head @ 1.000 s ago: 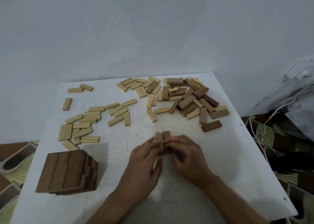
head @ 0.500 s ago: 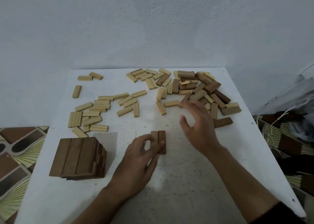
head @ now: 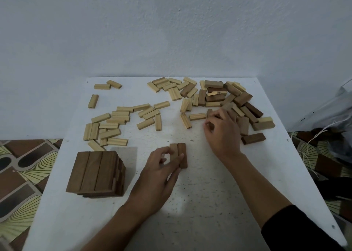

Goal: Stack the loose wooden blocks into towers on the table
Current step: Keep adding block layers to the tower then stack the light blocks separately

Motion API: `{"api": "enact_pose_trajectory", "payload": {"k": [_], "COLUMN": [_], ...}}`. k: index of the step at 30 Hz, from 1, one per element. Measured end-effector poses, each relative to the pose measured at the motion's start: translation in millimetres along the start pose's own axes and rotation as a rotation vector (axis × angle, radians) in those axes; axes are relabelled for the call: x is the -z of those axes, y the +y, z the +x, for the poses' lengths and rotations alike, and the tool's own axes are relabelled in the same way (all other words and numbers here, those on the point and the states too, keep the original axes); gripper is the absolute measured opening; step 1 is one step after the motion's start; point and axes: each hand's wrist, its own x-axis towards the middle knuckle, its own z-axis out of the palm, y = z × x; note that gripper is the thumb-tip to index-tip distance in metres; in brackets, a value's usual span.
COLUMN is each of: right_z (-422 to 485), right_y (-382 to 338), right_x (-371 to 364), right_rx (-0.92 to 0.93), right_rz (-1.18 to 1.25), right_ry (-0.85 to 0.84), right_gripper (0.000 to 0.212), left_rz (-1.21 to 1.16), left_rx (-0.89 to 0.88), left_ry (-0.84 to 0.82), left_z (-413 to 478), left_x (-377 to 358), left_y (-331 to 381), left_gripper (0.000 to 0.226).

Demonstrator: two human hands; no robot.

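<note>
A finished tower of dark brown blocks (head: 97,173) stands near the table's front left. At the middle, two dark blocks (head: 179,151) lie side by side, and my left hand (head: 162,172) holds them with thumb and fingers. My right hand (head: 222,131) has reached into the pile of dark and light blocks (head: 234,100) at the back right; its fingers are curled around a dark block (head: 209,112) at the pile's near edge. Loose light blocks (head: 112,123) are scattered over the back left.
The white table (head: 200,203) stands against a pale wall. Patterned floor tiles (head: 21,174) show on the left. A heap of plastic and cords (head: 329,129) lies past the table's right edge.
My right hand left the two middle blocks and moved to the back right, into the pile, where it now curls on a dark block. My left hand stayed on the pair.
</note>
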Motion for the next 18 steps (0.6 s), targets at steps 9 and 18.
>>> {"api": "enact_pose_trajectory", "payload": {"k": [9,18], "right_z": [-57.7,-109.0], "right_y": [-21.7,-43.7], "right_x": [19.6,15.2], "right_rx": [-0.024,-0.043], "right_rz": [0.262,0.401], "right_ry": [0.009,-0.132], "right_gripper": [0.027,0.036], "left_rz": [-0.017,-0.103], "left_rx": [0.054,0.05], "left_ry": [-0.014,0.032], "left_z": [-2.6,-3.0], "left_x": [-1.5,1.9], "left_y": [2.5,1.3], "left_gripper": [0.045,0.038]}}
